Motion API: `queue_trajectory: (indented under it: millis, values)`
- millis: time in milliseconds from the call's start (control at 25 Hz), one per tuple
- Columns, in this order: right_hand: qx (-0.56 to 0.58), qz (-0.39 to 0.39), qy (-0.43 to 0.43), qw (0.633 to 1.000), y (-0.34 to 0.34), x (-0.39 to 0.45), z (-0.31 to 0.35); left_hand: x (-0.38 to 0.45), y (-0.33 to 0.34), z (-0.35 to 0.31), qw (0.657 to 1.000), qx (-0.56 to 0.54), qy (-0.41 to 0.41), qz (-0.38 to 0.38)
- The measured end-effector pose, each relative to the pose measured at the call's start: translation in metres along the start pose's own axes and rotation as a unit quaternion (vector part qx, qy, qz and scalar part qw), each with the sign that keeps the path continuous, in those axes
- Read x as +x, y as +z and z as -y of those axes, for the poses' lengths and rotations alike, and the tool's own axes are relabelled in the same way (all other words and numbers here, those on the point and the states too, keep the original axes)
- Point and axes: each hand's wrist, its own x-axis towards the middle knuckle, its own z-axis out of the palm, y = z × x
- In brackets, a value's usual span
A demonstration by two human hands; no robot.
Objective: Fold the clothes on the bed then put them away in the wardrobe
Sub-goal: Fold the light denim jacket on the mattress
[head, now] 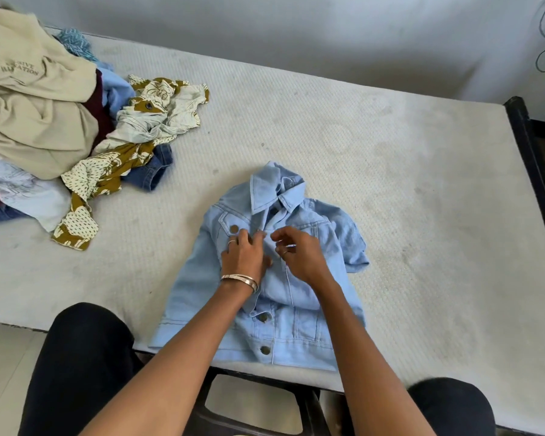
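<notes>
Pinching the front placket of a small light-blue denim jacket (296, 287), the left hand (244, 256) closes on the cloth, while the right hand (299, 254), at its 3 o'clock, curls half-shut just above the chest. Jacket lies face-up on the white quilted mattress (390, 171) at the near edge; a heap of unfolded clothes (44, 121) sits at 10 o'clock.

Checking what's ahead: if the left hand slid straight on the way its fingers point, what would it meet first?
Probably the light blue denim jacket's collar, just beyond the left hand; past that, bare white mattress.
</notes>
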Motion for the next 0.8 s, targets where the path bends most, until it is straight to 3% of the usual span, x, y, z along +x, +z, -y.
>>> queue_trajectory:
  millis: [120,240,440,560,640,720,800]
  values:
    - [-0.082,0.012,0.024,0.996,0.029,0.006,-0.02,0.003,0.01,0.021,0.999,-0.029,0.015,-0.032]
    - [-0.147,-0.058,0.122,0.98,0.05,-0.001,-0.031,-0.002,0.008,0.035,0.991,-0.033,0.062,-0.116]
    - [-0.127,-0.138,0.154,0.97,0.057,-0.017,-0.033,-0.011,0.003,0.027,0.94,0.127,0.19,-0.253]
    - [-0.1,-0.202,0.039,0.974,0.044,-0.015,-0.021,-0.002,-0.003,0.014,0.959,0.153,0.141,-0.193]
    - [-0.151,-0.202,-0.061,0.966,0.043,-0.007,-0.008,0.004,-0.006,0.007,0.971,0.172,0.101,-0.129]
    - [-0.225,-0.149,-0.04,0.962,0.043,0.006,-0.005,0.012,-0.005,0.003,0.973,0.186,0.074,-0.116]
    - [-0.264,-0.095,0.066,0.957,0.041,0.009,-0.016,0.015,-0.001,0.002,0.976,0.191,0.06,-0.089]
